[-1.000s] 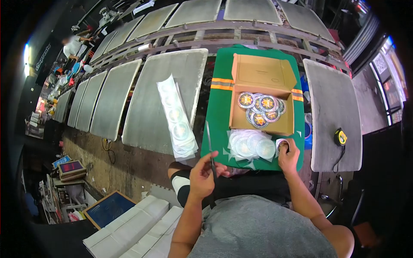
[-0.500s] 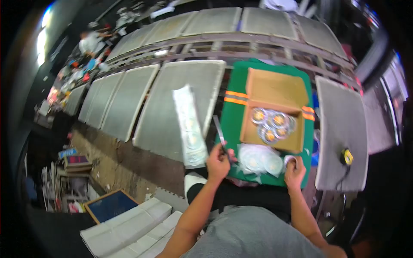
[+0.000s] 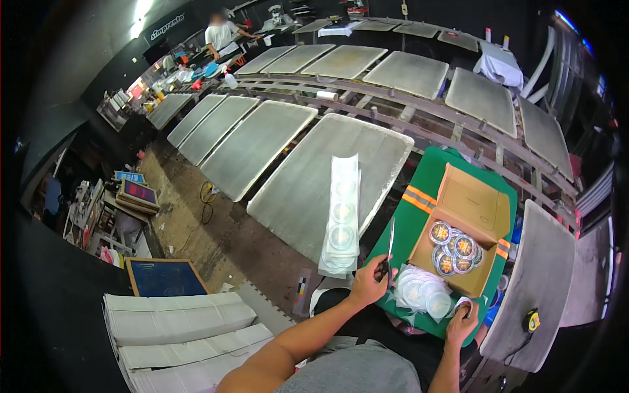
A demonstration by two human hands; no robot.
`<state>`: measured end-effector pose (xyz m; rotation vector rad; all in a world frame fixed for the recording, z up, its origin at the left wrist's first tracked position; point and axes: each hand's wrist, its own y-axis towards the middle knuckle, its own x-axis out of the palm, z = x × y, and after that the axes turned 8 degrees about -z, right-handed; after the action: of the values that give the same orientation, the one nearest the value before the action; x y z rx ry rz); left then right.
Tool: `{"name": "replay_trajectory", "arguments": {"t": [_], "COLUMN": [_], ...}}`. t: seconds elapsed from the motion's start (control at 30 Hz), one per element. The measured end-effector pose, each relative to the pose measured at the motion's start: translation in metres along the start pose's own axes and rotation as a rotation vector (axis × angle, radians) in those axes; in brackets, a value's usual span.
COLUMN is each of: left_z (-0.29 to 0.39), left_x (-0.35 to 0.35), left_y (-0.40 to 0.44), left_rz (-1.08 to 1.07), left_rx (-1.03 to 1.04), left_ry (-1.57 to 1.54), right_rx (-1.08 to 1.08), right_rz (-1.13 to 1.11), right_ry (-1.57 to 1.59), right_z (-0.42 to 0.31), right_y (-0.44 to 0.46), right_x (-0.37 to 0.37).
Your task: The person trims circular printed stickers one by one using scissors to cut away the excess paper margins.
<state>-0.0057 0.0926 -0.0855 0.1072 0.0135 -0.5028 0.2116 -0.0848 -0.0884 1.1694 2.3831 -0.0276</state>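
Note:
My left hand (image 3: 369,283) is closed around a pair of scissors (image 3: 392,243), their blades pointing up and away from me. Between the fingers of my right hand (image 3: 462,322) is a small white piece (image 3: 461,304), partly covered by them. Left of that hand, a pile of clear and white round stickers (image 3: 419,291) lies on the green board (image 3: 400,226). Behind the pile stands an open cardboard box (image 3: 473,195), holding several round stickers with dark rims and orange centres (image 3: 461,247). A strip of white sheets with printed circles (image 3: 343,213) lies to the left on a grey panel.
Grey panels (image 3: 275,137) run in rows over metal rails. A yellow tape measure (image 3: 531,320) lies on the right panel (image 3: 534,262). White stacked packs (image 3: 177,321) and a framed screen (image 3: 167,278) are at lower left. Another person (image 3: 221,36) stands far back.
My view has swung left and up, so the board, box and hands appear farther right and tilted. Both hands keep their hold, the scissors still upright.

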Motion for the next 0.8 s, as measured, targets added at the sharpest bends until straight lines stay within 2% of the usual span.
{"name": "replay_trajectory", "arguments": {"t": [0.2,0.47,0.63,0.8], "left_z": [0.001,-0.003,0.0,-0.008], "left_x": [0.003,0.003,0.001,0.01], "left_y": [-0.001,0.0,0.002,0.001], "left_rz": [-0.015,-0.021,0.002,0.012], "left_rx": [0.042,0.023,0.042,0.123], "left_ry": [0.127,0.049,0.115,0.236], "right_rx": [-0.02,-0.037,0.064,-0.032], "right_rz": [0.016,0.036,-0.034,0.039], "right_ry": [-0.025,-0.039,-0.019,0.029], "right_z": [-0.002,0.007,0.008,0.002], "right_y": [-0.001,-0.002,-0.001,-0.001], "right_x": [-0.001,-0.003,-0.007,-0.006]}}
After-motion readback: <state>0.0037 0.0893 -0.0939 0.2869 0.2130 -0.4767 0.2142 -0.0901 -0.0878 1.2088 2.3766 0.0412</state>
